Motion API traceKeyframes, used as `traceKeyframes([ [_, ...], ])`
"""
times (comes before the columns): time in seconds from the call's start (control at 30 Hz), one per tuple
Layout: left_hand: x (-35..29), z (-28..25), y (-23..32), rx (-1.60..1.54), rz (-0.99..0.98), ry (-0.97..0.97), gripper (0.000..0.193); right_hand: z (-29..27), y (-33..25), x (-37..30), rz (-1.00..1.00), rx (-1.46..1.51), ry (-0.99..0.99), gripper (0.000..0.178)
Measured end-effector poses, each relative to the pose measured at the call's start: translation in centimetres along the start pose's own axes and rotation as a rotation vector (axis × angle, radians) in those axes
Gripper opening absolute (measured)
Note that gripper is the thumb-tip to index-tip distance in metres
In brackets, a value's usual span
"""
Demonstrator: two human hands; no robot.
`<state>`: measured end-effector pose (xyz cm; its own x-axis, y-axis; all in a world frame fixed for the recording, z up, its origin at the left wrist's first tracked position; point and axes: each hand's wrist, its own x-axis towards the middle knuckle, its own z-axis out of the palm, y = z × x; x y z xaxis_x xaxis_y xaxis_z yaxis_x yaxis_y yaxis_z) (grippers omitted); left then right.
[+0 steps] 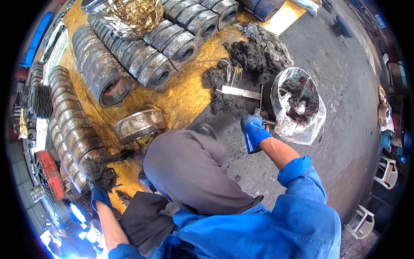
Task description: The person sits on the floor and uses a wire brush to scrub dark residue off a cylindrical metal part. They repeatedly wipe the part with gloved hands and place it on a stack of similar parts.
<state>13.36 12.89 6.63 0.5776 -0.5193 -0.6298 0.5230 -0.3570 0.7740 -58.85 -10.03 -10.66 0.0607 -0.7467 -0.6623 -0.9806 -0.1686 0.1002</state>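
Note:
My left hand (99,196), in a blue glove, is at the lower left beside a wad of dark fibrous waste (101,172). Its fingers are closed against the wad and partly hidden. My right hand (254,131), also blue-gloved, is closed around a metal tool (258,112), of which only the end shows past the fist. Just beyond it lies a flat metal bar (241,92) with a thin rod joined at its end. A bucket lined with clear plastic (320,116) stands right of this hand, with dark, reddish matter inside.
Rows of heavy metal rings (97,64) lie on a yellow, oily sheet (183,90). A single ring (140,125) sits nearer my knee. More dark fibre (254,54) is heaped beyond the bar, beside bent wire hooks (227,67). White plastic chairs (362,222) stand at the right.

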Motion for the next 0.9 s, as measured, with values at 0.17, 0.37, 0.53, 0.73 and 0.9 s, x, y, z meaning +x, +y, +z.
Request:
traceKeyframes([
  [0.17,-0.2,-0.2,0.3,0.007,0.004,0.017,0.059,-2.0,0.7,1.4,0.189,0.18,0.198,0.035],
  [0.37,0.1,0.5,0.7,0.015,-0.003,0.033,0.059,-6.3,3.7,6.8,0.365,0.456,0.458,0.043],
  [0.53,0.0,0.1,0.7,0.011,-0.01,0.068,0.059,-11.2,2.8,10.8,0.356,0.5,0.498,0.05],
  [0.73,0.4,0.3,0.4,0.007,-0.031,0.088,0.06,-14.6,-1.1,14.2,0.425,0.478,0.364,0.061],
  [0.9,0.6,0.4,0.6,-0.007,-0.026,0.095,0.06,-12.6,1.4,18.1,0.559,0.423,0.391,0.048],
])
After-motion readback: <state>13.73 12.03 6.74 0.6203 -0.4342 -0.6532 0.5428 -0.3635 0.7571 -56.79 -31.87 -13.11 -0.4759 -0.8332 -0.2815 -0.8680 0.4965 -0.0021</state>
